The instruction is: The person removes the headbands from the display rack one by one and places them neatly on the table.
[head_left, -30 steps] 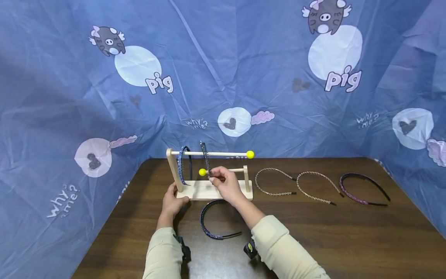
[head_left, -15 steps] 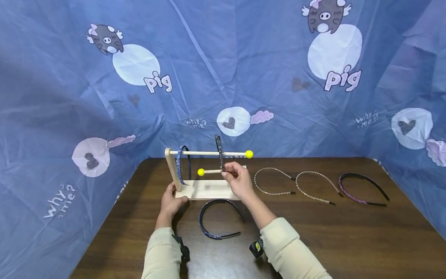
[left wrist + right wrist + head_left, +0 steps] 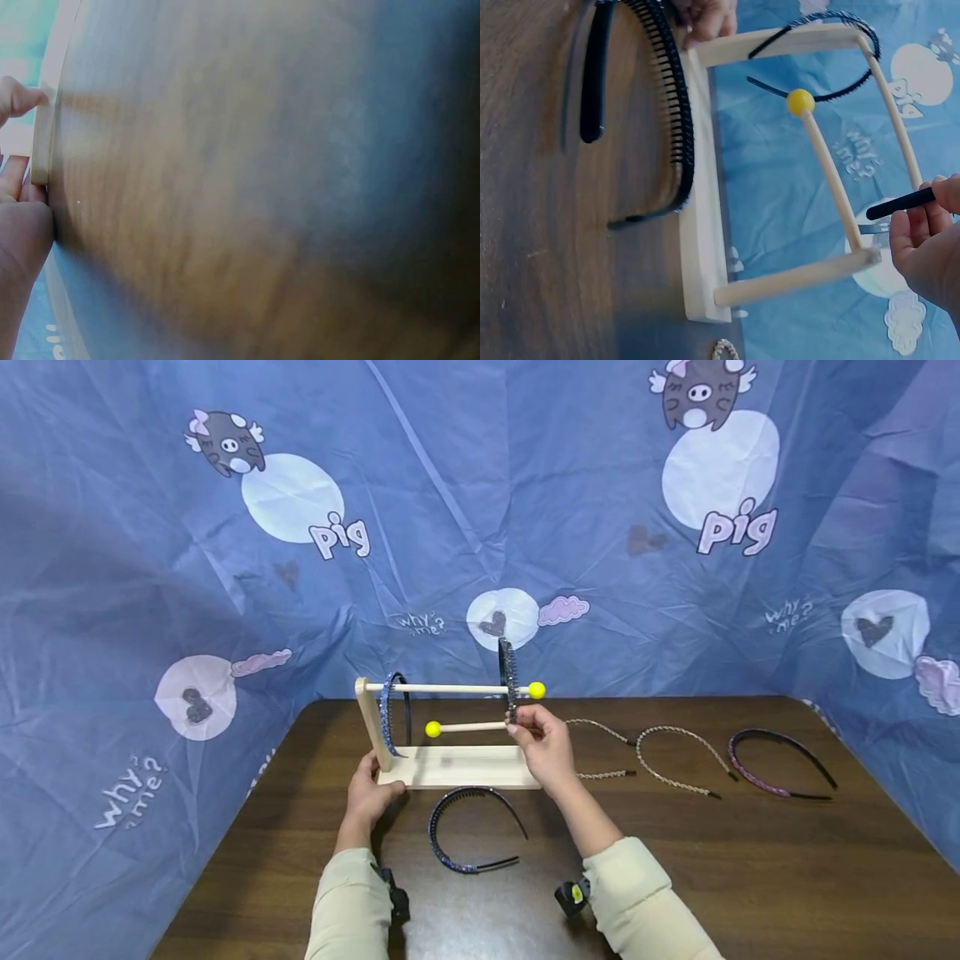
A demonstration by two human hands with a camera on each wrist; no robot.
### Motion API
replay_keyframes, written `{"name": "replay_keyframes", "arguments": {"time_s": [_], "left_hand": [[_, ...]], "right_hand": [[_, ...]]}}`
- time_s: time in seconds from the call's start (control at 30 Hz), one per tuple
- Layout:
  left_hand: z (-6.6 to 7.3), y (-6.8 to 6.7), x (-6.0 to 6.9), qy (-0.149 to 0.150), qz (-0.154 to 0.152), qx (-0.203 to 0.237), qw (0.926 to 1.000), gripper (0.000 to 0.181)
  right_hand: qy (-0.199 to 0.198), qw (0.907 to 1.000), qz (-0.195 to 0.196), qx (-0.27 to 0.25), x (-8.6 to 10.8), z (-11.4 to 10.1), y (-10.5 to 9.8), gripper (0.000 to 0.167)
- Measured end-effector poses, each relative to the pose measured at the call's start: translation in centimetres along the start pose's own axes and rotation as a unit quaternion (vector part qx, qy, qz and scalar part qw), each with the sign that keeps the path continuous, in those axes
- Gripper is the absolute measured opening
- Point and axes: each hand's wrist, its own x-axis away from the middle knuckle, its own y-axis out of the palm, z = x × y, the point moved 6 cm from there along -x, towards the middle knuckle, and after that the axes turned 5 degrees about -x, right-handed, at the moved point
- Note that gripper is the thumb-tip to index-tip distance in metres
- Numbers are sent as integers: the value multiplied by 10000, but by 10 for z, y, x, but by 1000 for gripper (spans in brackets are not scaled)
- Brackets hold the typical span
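My left hand (image 3: 372, 793) grips the left end of the base of a wooden headband rack (image 3: 457, 768), thumb in front. A blue glittery headband (image 3: 387, 714) hangs on the upper rod, near its left post. My right hand (image 3: 551, 749) pinches the lower part of a black sparkly headband (image 3: 509, 672) between thumb and fingers. This headband stands upright at the upper rod near its yellow end ball (image 3: 537, 691). In the right wrist view, its black tips (image 3: 900, 203) stick out from the fingers. My right hand hides the rack's short right post in the head view.
A blue-black toothed headband (image 3: 442, 839) lies on the brown table (image 3: 750, 877) in front of the rack. To the right lie two braided headbands (image 3: 678, 787) and a purple-black headband (image 3: 757, 781). Blue printed cloth (image 3: 420, 527) hangs behind and at the sides.
My right hand has moved right along the rack, carrying the black sparkly headband from mid-rod to near the upper rod's yellow ball. The left hand stays on the base.
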Motion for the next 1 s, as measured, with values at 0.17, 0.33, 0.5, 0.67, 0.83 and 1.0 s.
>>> {"name": "replay_keyframes", "arguments": {"time_s": [0.17,0.33,0.5,0.67,0.83,1.0], "left_hand": [[-3,-1,0,13,-16,-44,10000,80],[-3,-2,2,12,2,-10,10000,80],[-3,-3,2,-6,17,16,10000,79],[-2,-3,1,39,37,-6,10000,78],[-3,-2,2,-55,9,109,9999,78],[-2,-1,1,-3,30,111,9999,80]], "right_hand": [[-24,9981,425,-455,-1,11,-18,7],[-196,9933,529,-1006,1,6,-28,8],[-255,9927,480,-1080,4,-2,-36,8],[-190,9936,460,-1011,8,-6,-44,10],[-150,9930,486,-1069,15,-10,-53,8],[-236,9905,462,-1275,21,-12,-60,11]]}}
